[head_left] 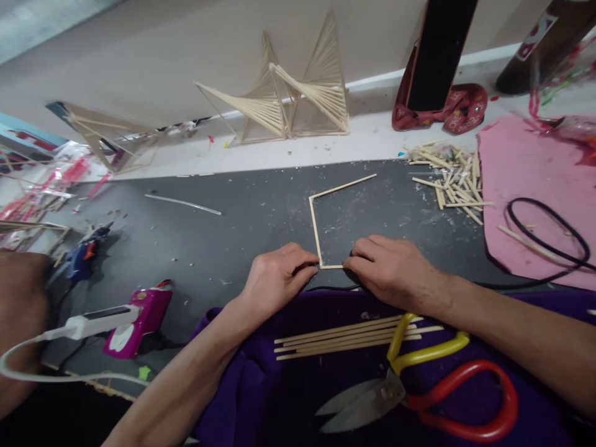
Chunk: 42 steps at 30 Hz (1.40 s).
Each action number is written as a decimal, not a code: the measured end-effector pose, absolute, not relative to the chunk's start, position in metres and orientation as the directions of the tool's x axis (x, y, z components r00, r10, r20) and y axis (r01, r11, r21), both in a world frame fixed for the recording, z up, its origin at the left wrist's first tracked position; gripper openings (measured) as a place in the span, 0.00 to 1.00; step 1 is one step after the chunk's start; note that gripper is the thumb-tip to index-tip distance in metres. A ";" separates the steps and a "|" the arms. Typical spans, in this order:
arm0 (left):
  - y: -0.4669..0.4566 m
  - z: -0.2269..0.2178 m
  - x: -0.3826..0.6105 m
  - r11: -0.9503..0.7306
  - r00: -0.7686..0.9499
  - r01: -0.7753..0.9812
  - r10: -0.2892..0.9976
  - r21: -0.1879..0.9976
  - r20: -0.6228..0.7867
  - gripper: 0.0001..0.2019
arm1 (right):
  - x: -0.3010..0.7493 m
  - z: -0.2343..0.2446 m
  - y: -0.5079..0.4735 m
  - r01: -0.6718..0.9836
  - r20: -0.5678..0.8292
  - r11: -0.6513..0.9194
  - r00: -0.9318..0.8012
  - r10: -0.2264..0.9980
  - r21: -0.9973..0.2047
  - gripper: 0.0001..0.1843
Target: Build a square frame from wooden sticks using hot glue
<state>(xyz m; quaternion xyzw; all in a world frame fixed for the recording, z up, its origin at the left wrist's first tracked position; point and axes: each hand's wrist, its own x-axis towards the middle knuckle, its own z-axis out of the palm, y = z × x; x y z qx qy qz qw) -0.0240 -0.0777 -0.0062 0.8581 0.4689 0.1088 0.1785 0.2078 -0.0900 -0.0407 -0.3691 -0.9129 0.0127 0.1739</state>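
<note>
Scissors below rightward-open stick frame

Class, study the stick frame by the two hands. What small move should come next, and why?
Perhaps the right hand should gently press the lower stick toward the corner, with the left hand steadying it: the hands sit at those very spots, and whether the corner is firm cannot be seen.

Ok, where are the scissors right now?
In the head view, the scissors lie low and right of centre on the purple cloth, below the right hand, their yellow handle crossing the ends of the loose sticks.
</note>
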 end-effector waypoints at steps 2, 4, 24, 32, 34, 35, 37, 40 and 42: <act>-0.078 -0.008 -0.023 -0.515 0.553 0.758 0.833 0.400 0.024 0.07 | 0.208 -0.041 -0.090 0.670 0.308 0.726 -0.666 0.680 -0.154 0.10; -0.079 -0.008 -0.022 -0.533 0.565 0.754 0.824 0.383 0.035 0.07 | 0.208 -0.040 -0.090 0.670 0.309 0.726 -0.665 0.680 -0.157 0.10; -0.089 -0.002 -0.026 -0.797 0.837 0.544 0.539 -0.261 0.098 0.10 | 0.208 -0.040 -0.090 0.682 0.295 0.715 -0.660 0.691 -0.150 0.10; -0.086 -0.012 -0.028 -0.784 0.774 0.621 0.607 -0.026 0.182 0.10 | 0.208 -0.038 -0.090 0.683 0.282 0.714 -0.662 0.694 -0.155 0.11; -0.084 -0.016 -0.027 -0.736 0.706 0.659 0.677 0.157 0.211 0.09 | 0.208 -0.038 -0.090 0.683 0.280 0.713 -0.662 0.695 -0.157 0.11; -0.082 -0.016 -0.027 -0.701 0.669 0.675 0.713 0.232 0.208 0.09 | 0.208 -0.038 -0.090 0.683 0.282 0.713 -0.661 0.695 -0.157 0.11; -0.081 -0.016 -0.026 -0.629 0.607 0.703 0.774 0.332 0.181 0.08 | 0.208 -0.038 -0.090 0.682 0.284 0.715 -0.662 0.693 -0.155 0.11; -0.080 -0.013 -0.027 -0.544 0.537 0.746 0.832 0.384 0.135 0.05 | 0.208 -0.038 -0.090 0.680 0.284 0.717 -0.665 0.690 -0.150 0.10; -0.080 -0.011 -0.029 -0.508 0.503 0.764 0.855 0.398 0.126 0.06 | 0.208 -0.037 -0.090 0.681 0.284 0.717 -0.666 0.690 -0.147 0.10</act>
